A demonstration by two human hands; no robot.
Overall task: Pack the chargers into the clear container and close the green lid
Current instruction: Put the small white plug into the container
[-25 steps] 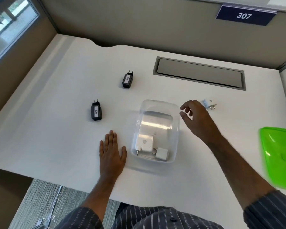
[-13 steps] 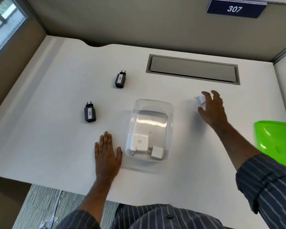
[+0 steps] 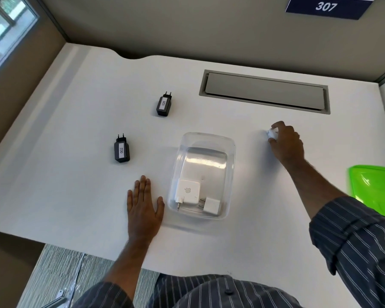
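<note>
The clear container [image 3: 230, 150] stands open at the middle of the white desk. Inside, at its near end, lie a large white charger [image 3: 189, 191] and a small white charger [image 3: 211, 206]. My right hand [image 3: 286, 144] is to the container's right, fingers closed around a small white charger [image 3: 272, 133] on the desk. My left hand [image 3: 144, 205] rests flat on the desk beside the container's near left corner. Two black chargers lie to the left: one labelled 002 [image 3: 121, 150], one labelled 028 [image 3: 164, 105] farther back. The green lid [image 3: 373, 187] lies at the right edge.
A grey cable hatch [image 3: 265, 91] is set into the desk behind the container. Partition walls close off the back and right sides, with a sign reading 307 [image 3: 326, 6]. A window [image 3: 7, 30] is at the far left. Floor shows below the desk's near edge.
My right hand moved from above the container's right rim out to the small white charger and closed on it. My left hand stayed flat on the desk.
</note>
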